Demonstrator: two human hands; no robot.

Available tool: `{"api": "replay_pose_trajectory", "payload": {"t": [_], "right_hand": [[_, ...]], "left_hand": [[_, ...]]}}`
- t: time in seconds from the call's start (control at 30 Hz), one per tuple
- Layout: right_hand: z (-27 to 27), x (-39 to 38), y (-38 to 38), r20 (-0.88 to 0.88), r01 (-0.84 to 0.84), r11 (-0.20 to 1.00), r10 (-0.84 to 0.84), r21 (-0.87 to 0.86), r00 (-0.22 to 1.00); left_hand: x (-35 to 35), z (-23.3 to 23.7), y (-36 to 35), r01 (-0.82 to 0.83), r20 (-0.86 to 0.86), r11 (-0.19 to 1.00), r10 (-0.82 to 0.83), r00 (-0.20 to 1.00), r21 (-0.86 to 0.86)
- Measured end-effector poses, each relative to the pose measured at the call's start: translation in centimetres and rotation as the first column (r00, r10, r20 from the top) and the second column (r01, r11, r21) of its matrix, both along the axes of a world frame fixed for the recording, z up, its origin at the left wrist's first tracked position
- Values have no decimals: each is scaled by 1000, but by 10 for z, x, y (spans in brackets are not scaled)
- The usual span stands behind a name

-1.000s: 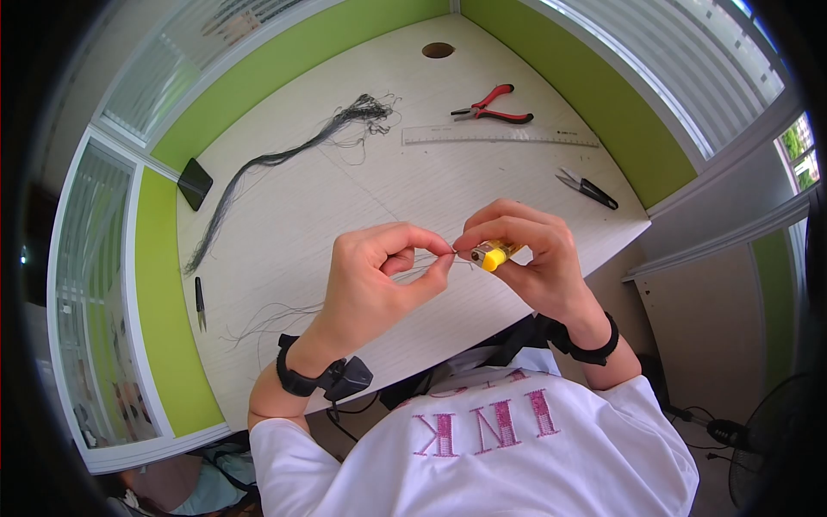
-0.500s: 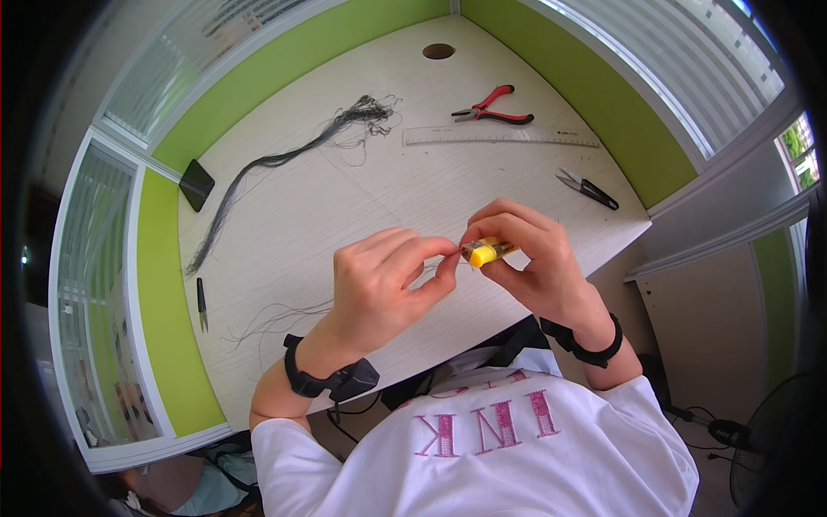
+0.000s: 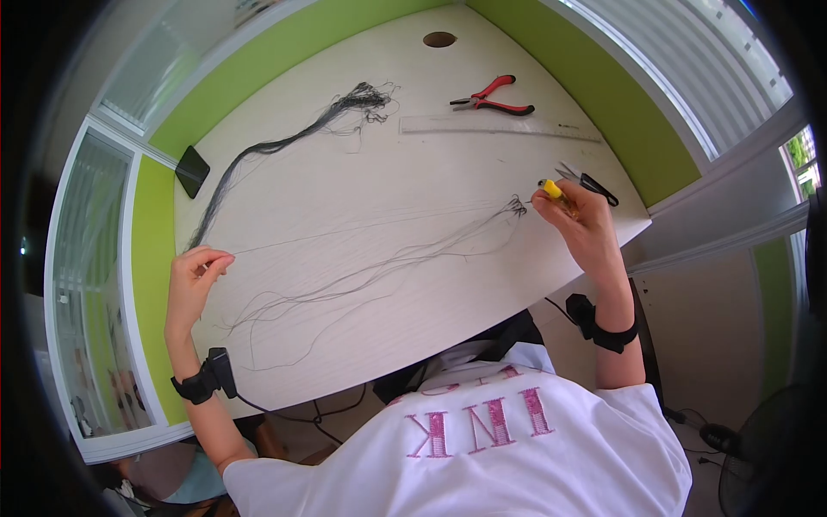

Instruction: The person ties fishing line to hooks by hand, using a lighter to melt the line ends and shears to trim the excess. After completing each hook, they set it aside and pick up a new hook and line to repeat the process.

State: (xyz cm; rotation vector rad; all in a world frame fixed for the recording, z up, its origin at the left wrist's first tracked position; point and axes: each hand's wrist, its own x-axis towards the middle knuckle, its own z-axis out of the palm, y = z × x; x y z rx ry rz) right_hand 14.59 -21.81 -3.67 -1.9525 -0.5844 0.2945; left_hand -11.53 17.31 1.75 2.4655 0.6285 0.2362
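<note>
At the table's left side, my left hand pinches the end of a thin dark thread that runs taut toward the right. My right hand is closed around a small yellow tool near the right edge. Just left of its fingertips is a cluster of small dark hooks or knotted ends; whether they touch the tool is too small to tell. From this cluster loose threads trail left across the table. Black-handled snips lie partly behind my right hand.
A dark thread bundle curves over the back left of the table. Red-handled pliers lie behind a clear ruler. A black flat object rests by the left green partition.
My hands have moved apart: the left far to the left, drawing out a thread, the right to the right with the yellow tool. The loose threads and dark cluster are now exposed.
</note>
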Motion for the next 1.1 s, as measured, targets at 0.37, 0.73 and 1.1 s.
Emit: {"api": "replay_pose_trajectory", "payload": {"t": [0.37,0.73,1.1], "right_hand": [[-19,9,19,185,35,972,8,-231,983],[-22,7,20,115,76,983,-57,-168,992],[-26,11,15,135,20,994,-6,-109,991]], "left_hand": [[-73,-37,-19,-295,-270,929,232,934,-223],[-81,-34,-28,-261,-2,965,261,965,39],[-88,-44,-69,-186,-272,956,121,955,-225]]}}
